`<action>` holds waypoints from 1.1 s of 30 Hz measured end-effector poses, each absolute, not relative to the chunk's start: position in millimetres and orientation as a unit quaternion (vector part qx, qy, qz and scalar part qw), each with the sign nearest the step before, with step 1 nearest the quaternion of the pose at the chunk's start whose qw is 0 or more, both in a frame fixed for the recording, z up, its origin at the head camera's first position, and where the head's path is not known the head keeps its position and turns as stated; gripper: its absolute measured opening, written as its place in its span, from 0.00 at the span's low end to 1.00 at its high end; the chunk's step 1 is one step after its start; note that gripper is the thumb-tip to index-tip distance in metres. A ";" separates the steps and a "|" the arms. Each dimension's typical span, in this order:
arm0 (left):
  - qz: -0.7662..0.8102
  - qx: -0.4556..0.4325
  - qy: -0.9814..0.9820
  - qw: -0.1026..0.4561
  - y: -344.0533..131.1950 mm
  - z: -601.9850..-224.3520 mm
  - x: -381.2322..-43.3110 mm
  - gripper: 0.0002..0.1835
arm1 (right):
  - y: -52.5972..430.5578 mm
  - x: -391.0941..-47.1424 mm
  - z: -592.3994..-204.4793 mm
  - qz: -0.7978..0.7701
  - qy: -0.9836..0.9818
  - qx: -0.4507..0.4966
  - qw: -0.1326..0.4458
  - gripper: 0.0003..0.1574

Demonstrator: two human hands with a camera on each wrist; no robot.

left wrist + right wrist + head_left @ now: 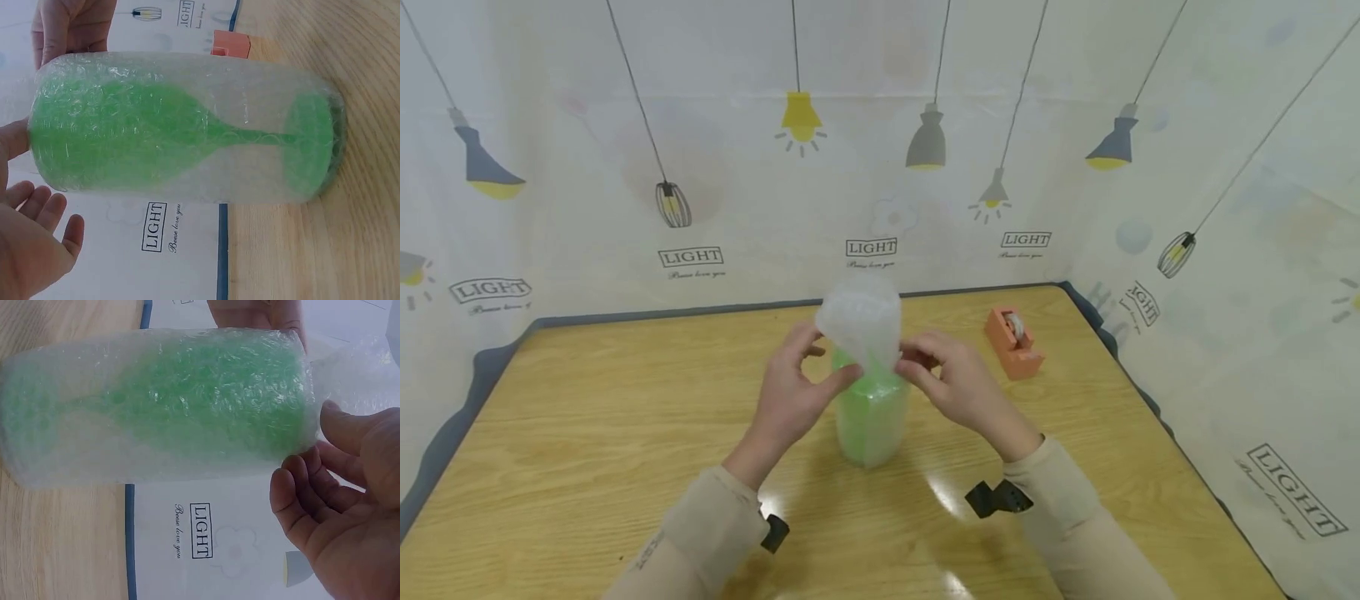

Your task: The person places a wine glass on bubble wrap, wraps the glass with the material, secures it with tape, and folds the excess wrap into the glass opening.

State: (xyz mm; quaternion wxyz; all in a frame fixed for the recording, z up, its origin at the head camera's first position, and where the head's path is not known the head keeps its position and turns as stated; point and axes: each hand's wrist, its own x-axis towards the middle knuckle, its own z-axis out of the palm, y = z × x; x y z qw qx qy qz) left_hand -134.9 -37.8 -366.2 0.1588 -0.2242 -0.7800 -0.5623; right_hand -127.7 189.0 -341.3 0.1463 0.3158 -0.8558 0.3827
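Note:
A green stemmed goblet (144, 134), wrapped in clear bubble wrap (250, 181), stands upright on the wooden table. Above its bowl, a loose flap of the wrap (865, 312) sticks up. My left hand (790, 387) holds the wrap's top from the left, its thumb (14, 139) on the edge by the bowl and the other visible fingers loosely bent beside the package. From the right, my right hand (951, 379) pinches the upper edge of the wrap between thumb (344, 428) and index finger, its other fingers curled below.
An orange tape dispenser (1015, 342) with a roll of tape sits at the back right of the wooden table (625, 417). A pale curtain (737, 150) printed with lamps hangs behind the table and along its sides.

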 end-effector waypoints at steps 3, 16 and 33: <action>-0.564 -0.241 -0.778 0.136 -38.0 -366.0 -138.1 0.32 | 187.3 -130.3 -339.7 0.391 -0.862 0.298 0.125 0.26; -0.564 -0.259 -0.778 0.100 -36.9 -363.9 -138.2 0.29 | 189.7 -136.1 -339.9 0.386 -0.863 0.316 0.080 0.16; -0.558 -0.266 -0.778 0.109 -33.3 -367.8 -135.2 0.26 | 186.3 -132.5 -347.1 0.376 -0.869 0.293 0.129 0.14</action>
